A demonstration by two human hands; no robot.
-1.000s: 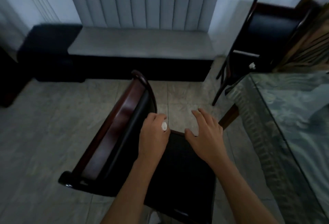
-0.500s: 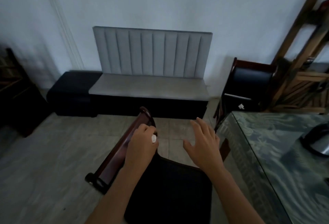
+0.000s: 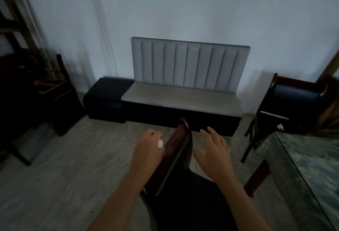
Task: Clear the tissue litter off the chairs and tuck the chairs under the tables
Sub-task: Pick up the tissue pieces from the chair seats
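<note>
Right in front of the person, the near chair [image 3: 176, 159] stands sideways beside the table [image 3: 310, 164]. The left hand [image 3: 148, 152] is balled up around a tissue scrap [image 3: 160, 143] by the backrest, while the right hand [image 3: 213, 154] hovers over the seat, fingers spread. Another tissue [image 3: 280, 126] sits on the far chair [image 3: 291, 102].

I see near chair [image 3: 176, 159] backrest standing between my left hand [image 3: 146, 155] and right hand [image 3: 213, 157], blocking straight crossing. Open floor [image 3: 73, 166] left of chair, clear passage toward bench [image 3: 181, 98]. Table [image 3: 311, 175] edge crowds right side; narrow gap there. Second chair [image 3: 293, 102] stands off table's far corner, near bench end.
</note>
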